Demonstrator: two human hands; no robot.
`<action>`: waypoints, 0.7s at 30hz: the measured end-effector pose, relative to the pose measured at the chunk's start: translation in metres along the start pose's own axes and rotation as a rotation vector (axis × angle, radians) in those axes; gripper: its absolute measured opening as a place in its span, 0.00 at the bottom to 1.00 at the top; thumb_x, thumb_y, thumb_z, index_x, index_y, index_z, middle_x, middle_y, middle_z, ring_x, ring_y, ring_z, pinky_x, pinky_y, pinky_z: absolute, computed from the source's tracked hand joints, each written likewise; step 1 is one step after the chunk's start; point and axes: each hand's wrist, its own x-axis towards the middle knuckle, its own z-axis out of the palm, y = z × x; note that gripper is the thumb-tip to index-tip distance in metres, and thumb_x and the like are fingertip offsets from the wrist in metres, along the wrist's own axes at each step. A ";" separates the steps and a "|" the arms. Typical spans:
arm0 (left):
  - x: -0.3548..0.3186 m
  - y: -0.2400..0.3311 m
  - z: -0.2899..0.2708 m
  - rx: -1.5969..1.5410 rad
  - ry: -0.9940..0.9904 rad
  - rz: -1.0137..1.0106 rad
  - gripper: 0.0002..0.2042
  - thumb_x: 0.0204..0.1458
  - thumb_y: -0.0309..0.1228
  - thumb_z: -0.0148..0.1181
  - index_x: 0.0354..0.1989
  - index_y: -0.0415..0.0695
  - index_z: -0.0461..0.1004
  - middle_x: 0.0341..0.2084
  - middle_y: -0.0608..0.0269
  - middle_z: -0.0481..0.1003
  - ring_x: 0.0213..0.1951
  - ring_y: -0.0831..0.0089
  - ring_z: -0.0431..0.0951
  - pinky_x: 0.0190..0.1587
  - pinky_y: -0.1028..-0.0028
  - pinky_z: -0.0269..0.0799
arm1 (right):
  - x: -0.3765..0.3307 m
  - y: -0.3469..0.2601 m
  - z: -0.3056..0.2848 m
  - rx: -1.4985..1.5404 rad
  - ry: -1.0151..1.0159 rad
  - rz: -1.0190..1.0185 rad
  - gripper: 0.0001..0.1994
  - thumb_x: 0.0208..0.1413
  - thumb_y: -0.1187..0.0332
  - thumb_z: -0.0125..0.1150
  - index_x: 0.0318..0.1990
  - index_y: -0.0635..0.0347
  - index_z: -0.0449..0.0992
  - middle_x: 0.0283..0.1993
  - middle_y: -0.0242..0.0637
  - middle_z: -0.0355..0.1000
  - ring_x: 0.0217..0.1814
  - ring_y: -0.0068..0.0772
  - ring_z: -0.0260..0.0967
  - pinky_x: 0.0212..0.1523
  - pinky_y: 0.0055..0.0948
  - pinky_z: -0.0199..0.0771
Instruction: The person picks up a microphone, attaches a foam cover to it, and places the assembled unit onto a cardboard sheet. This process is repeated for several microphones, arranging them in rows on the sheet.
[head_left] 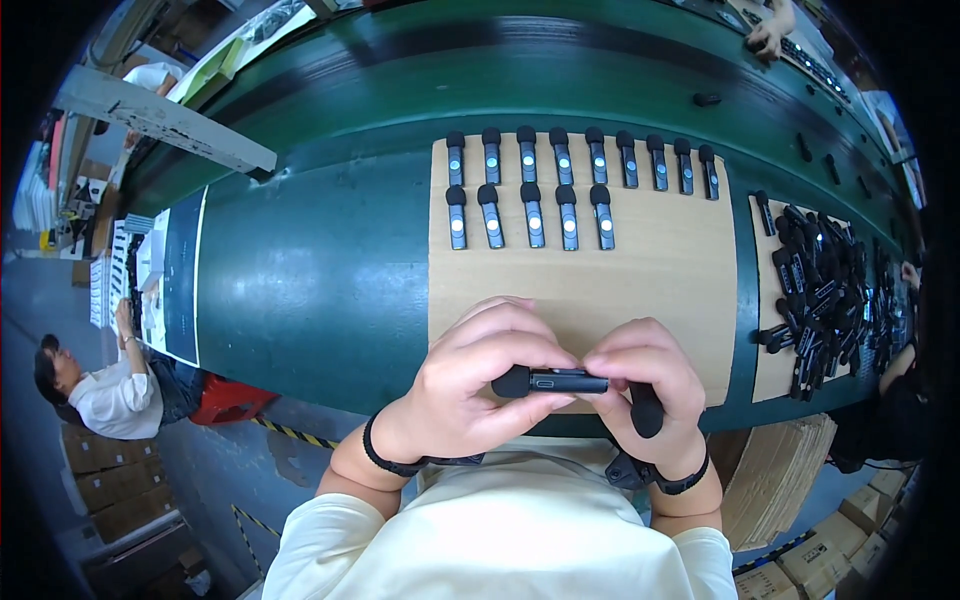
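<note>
My left hand [480, 365] grips a small black clip-on wireless microphone [560, 381] lying level, its foam cap toward the left and a small port on the side facing me. The fingertips of my right hand [650, 375] pinch the far end of that microphone. A second microphone [647, 410] is tucked in my right hand, its dark foam tip pointing down; the rest of it is hidden by the fingers. Beyond my hands, two rows of similar microphones [534, 222] stand lined up on a cardboard sheet [660, 270], most with a lit round spot.
To the right, a heap of black microphones [820, 290] covers another cardboard piece. A green conveyor [600, 70] with scattered microphones runs behind. A grey metal post [170, 120] rises at the left. One person [115, 390] sits at the left; another person's hand [768, 38] shows at the far right.
</note>
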 end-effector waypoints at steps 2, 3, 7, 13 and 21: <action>-0.001 -0.001 -0.001 0.018 -0.009 -0.006 0.13 0.42 0.28 0.72 0.37 0.40 0.78 0.33 0.59 0.78 0.39 0.66 0.77 0.56 0.55 0.66 | 0.000 -0.001 -0.002 0.013 -0.016 0.032 0.16 0.45 0.79 0.69 0.44 0.63 0.76 0.35 0.38 0.73 0.33 0.32 0.71 0.28 0.25 0.68; -0.001 -0.001 -0.001 0.018 -0.008 -0.006 0.13 0.42 0.28 0.72 0.37 0.40 0.78 0.33 0.59 0.78 0.39 0.66 0.77 0.56 0.55 0.66 | 0.000 -0.002 -0.003 0.027 -0.032 0.064 0.16 0.45 0.79 0.69 0.44 0.63 0.76 0.35 0.38 0.73 0.32 0.32 0.71 0.28 0.25 0.68; -0.001 -0.001 -0.001 0.036 -0.008 -0.004 0.13 0.42 0.28 0.71 0.37 0.40 0.79 0.33 0.59 0.78 0.39 0.66 0.77 0.56 0.54 0.65 | 0.002 -0.007 -0.006 0.048 -0.059 0.090 0.16 0.46 0.79 0.69 0.44 0.63 0.76 0.35 0.39 0.73 0.32 0.32 0.71 0.28 0.25 0.69; 0.001 -0.004 -0.004 0.216 -0.012 0.029 0.15 0.40 0.26 0.69 0.39 0.42 0.78 0.36 0.59 0.76 0.39 0.62 0.76 0.54 0.57 0.67 | 0.010 -0.010 -0.005 -0.099 -0.044 0.028 0.11 0.50 0.74 0.68 0.41 0.64 0.76 0.29 0.34 0.70 0.25 0.25 0.61 0.27 0.22 0.60; -0.027 -0.015 -0.046 0.157 0.170 -0.165 0.12 0.41 0.22 0.67 0.36 0.38 0.76 0.38 0.55 0.77 0.43 0.62 0.76 0.54 0.61 0.67 | 0.040 0.007 -0.053 -0.654 -0.138 0.100 0.14 0.45 0.80 0.65 0.41 0.62 0.75 0.33 0.40 0.72 0.29 0.38 0.68 0.31 0.32 0.67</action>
